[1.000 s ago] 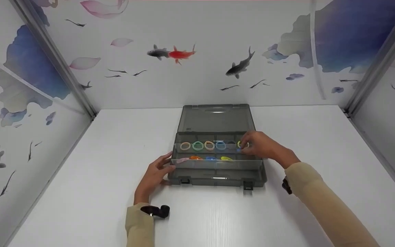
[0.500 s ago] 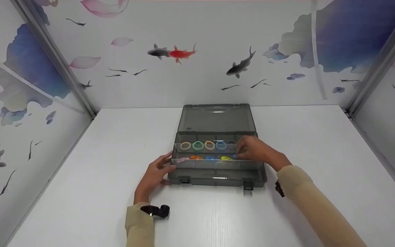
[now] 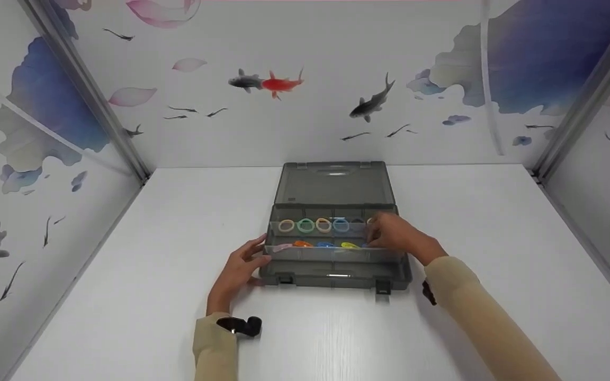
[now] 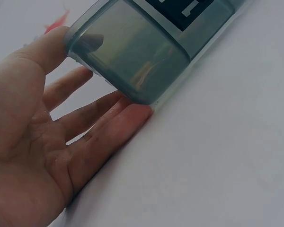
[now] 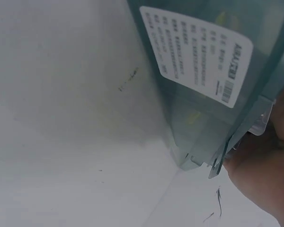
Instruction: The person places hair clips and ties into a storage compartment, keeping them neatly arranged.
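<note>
A smoky grey, see-through compartment box (image 3: 337, 269) stands on the table with its lid (image 3: 334, 185) laid back. My left hand (image 3: 237, 270) rests against its left end; in the left wrist view the fairly straight fingers (image 4: 104, 125) touch the box's corner. My right hand (image 3: 394, 233) reaches into the right end of the middle row. Its fingertips pinch a small blue piece (image 3: 365, 245), mostly hidden by the hand. Beside it in that row lie pink (image 3: 282, 247), orange (image 3: 303, 244), blue (image 3: 326, 245) and yellow (image 3: 349, 245) teardrop-shaped pieces.
Several coloured rings (image 3: 305, 225) stand along the back row, one partly behind my right hand. Two latches (image 3: 383, 287) hang at the box's front. A white label (image 5: 199, 54) shows on its end. Patterned walls (image 3: 305, 132) enclose the white table (image 3: 305, 338).
My right hand has moved slightly left and toward the front row, lowering the small blue piece into the middle row beside the yellow one. My left hand has stayed in place.
</note>
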`<control>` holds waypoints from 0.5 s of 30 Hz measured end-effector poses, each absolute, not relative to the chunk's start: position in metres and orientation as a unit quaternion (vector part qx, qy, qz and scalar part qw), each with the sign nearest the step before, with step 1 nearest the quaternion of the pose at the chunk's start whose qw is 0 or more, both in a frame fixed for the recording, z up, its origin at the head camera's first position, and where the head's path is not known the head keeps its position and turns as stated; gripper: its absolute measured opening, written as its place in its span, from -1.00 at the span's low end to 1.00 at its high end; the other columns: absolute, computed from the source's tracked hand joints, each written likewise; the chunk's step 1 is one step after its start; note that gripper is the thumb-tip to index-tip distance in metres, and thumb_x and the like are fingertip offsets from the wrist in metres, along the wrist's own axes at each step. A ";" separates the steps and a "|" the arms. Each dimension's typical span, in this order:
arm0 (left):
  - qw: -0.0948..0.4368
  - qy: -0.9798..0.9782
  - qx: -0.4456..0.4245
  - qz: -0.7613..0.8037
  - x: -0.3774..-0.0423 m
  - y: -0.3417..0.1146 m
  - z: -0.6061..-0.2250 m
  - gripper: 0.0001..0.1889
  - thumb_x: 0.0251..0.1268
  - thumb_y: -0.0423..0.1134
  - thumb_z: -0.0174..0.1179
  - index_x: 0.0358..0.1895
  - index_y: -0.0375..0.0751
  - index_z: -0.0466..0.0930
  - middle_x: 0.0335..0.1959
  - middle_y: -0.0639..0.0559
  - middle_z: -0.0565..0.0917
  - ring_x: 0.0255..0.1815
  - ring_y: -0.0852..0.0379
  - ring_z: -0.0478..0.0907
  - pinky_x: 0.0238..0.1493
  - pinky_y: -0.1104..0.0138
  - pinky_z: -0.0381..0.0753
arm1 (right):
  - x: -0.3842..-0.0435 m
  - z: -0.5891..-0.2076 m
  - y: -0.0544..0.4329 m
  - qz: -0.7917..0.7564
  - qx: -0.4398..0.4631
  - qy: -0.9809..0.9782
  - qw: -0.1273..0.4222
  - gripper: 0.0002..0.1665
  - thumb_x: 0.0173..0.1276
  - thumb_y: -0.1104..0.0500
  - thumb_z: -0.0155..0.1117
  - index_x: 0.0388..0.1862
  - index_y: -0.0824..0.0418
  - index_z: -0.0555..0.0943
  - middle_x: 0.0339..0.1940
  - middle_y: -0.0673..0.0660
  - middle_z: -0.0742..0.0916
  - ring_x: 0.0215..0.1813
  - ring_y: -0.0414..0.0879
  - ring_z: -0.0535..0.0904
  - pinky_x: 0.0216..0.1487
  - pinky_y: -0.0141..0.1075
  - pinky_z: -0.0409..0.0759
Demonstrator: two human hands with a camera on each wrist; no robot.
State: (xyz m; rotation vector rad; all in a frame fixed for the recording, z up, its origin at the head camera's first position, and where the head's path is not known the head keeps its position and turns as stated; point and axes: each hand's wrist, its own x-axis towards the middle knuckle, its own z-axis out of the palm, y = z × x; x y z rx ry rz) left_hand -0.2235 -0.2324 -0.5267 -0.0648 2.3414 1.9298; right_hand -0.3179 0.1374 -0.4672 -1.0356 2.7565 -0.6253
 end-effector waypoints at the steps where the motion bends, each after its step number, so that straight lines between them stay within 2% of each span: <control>1: 0.052 0.771 -0.023 0.634 -0.224 -0.233 -0.527 -0.37 0.37 -0.18 0.28 0.49 0.15 0.35 0.49 -0.20 0.38 0.39 -0.25 0.45 -0.25 0.09 0.74 | -0.318 -0.467 0.136 -0.207 -0.338 0.915 0.071 -0.95 0.22 0.31 0.48 -0.34 0.29 0.80 -0.13 0.21 0.72 -0.07 0.05 0.66 -0.04 -0.06 0.68; 11: 0.050 0.773 -0.033 0.632 -0.224 -0.234 -0.530 -0.38 0.36 -0.16 0.28 0.47 0.22 0.37 0.49 -0.16 0.39 0.36 -0.21 0.48 -0.28 0.11 0.74 | -0.323 -0.467 0.132 -0.219 -0.298 0.921 0.121 -0.92 0.26 0.29 0.45 -0.27 0.23 0.81 -0.19 0.15 0.80 -0.13 -0.01 0.74 -0.08 -0.11 0.73; 15: 0.047 0.775 -0.033 0.630 -0.224 -0.234 -0.530 -0.38 0.36 -0.16 0.29 0.47 0.21 0.37 0.48 -0.17 0.39 0.36 -0.21 0.49 -0.29 0.12 0.74 | -0.324 -0.465 0.136 -0.229 -0.318 0.914 0.111 -0.92 0.26 0.29 0.45 -0.28 0.24 0.81 -0.06 0.20 0.77 0.02 0.09 0.70 0.04 -0.02 0.69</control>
